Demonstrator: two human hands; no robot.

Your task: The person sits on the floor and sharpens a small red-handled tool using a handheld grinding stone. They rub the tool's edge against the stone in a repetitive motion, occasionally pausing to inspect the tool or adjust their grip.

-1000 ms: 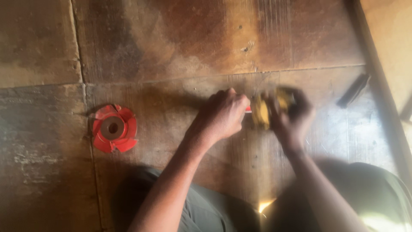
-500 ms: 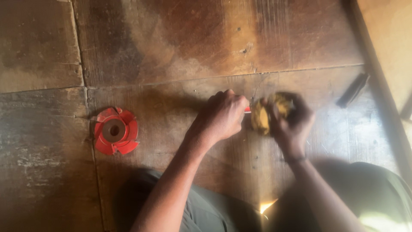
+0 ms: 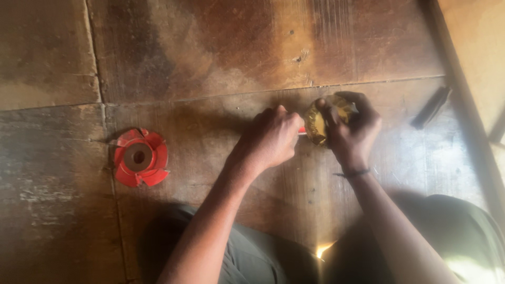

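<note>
My right hand is closed around a round, yellowish metal part held just above the worn wooden floor. My left hand is fisted beside it, gripping a thin tool whose red shaft shows between the two hands and points into the yellowish part. Most of the tool is hidden inside the fist. A red cutter head with several blades and a central hole lies on the floor well to the left of both hands.
A dark flat bar lies on the floor to the right of my right hand, near a dark wooden edge. My knees in grey-green trousers fill the bottom of the view.
Both hands have stayed in place, with small shifts of the fingers around the yellowish part. The red cutter head has not moved.
</note>
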